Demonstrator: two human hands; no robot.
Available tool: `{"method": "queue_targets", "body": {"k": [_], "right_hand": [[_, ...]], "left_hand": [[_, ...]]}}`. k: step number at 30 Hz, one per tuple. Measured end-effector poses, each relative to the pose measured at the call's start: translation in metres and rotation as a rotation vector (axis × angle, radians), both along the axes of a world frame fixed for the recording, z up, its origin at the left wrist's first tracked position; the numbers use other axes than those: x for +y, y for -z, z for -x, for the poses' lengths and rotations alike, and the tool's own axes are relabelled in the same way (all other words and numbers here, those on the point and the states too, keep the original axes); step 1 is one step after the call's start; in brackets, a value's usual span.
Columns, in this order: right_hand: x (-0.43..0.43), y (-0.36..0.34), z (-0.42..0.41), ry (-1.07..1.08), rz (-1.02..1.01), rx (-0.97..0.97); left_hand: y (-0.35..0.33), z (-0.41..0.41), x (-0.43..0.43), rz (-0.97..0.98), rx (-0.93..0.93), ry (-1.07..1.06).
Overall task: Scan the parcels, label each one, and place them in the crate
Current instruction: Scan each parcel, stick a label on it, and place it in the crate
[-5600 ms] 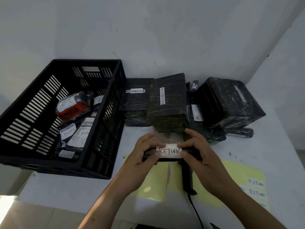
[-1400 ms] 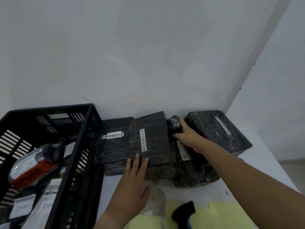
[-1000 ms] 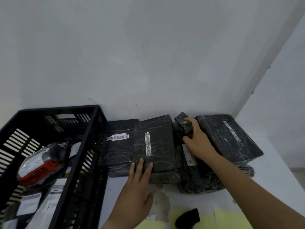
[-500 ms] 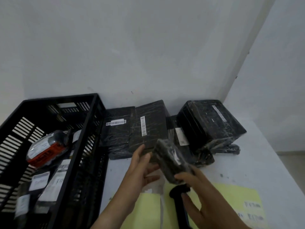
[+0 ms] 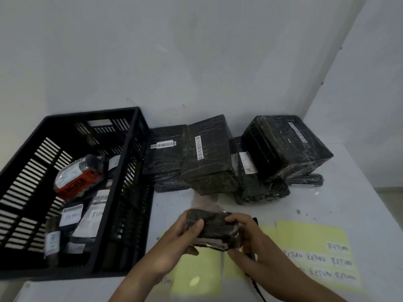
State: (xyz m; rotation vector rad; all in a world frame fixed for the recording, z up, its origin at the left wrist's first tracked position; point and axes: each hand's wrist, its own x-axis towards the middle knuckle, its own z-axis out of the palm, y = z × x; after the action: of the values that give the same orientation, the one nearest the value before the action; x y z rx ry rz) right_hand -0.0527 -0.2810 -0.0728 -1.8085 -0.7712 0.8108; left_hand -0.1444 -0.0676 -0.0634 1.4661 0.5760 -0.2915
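A small black wrapped parcel (image 5: 214, 228) is held above the table's front, gripped at its left end by my left hand (image 5: 182, 235) and at its right end by my right hand (image 5: 246, 238). The black slatted crate (image 5: 130, 171) stands at the left and holds several labelled parcels, one of them red and black (image 5: 75, 182). Several black wrapped parcels (image 5: 205, 153) with barcode stickers lie against the back wall. A yellow sheet of "RETURN" labels (image 5: 314, 253) lies at the right. The scanner (image 5: 253, 256) is mostly hidden under my right hand.
A second yellow sheet (image 5: 196, 273) lies under my hands. The scanner's cable (image 5: 258, 289) runs off the front edge. The white table (image 5: 349, 203) meets walls at the back and right. A large cube-shaped parcel (image 5: 283, 147) sits at the back right.
My right hand took the small parcel from behind the stack by the wall and brought it forward. My left hand left the flat parcel and now grips the small one too.
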Motion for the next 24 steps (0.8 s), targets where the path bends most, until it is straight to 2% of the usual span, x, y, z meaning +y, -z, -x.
{"method": "queue_targets", "body": {"k": [3, 5, 8, 10, 13, 15, 19, 21, 24], "right_hand": [[0.012, 0.005, -0.002, 0.019, 0.008, 0.127], [0.014, 0.028, -0.003, 0.132, 0.081, 0.1], [0.007, 0.083, -0.008, 0.436, 0.302, -0.084], [0.002, 0.118, -0.01, 0.524, 0.47, -0.057], [0.001, 0.159, -0.009, 0.457, 0.713, 0.049], [0.001, 0.178, -0.007, 0.369, 0.802, 0.06], [0.001, 0.189, -0.004, 0.314, 0.853, -0.009], [0.001, 0.178, 0.002, 0.37, 0.788, 0.029], [0.002, 0.143, 0.021, 0.458, 0.641, 0.116]], "left_hand": [[0.008, 0.006, 0.002, -0.063, 0.01, -0.065], [0.015, 0.009, 0.007, -0.059, 0.047, -0.153], [0.022, 0.013, 0.013, 0.167, 0.111, -0.352], [0.021, 0.017, 0.017, 0.312, 0.091, -0.477], [0.019, 0.027, 0.024, 0.399, 0.027, -0.525], [0.016, 0.033, 0.029, 0.393, 0.004, -0.528], [0.012, 0.04, 0.047, 0.273, -0.014, -0.538], [0.011, 0.044, 0.056, 0.245, -0.031, -0.527], [0.011, 0.05, 0.067, 0.315, -0.09, -0.548]]}}
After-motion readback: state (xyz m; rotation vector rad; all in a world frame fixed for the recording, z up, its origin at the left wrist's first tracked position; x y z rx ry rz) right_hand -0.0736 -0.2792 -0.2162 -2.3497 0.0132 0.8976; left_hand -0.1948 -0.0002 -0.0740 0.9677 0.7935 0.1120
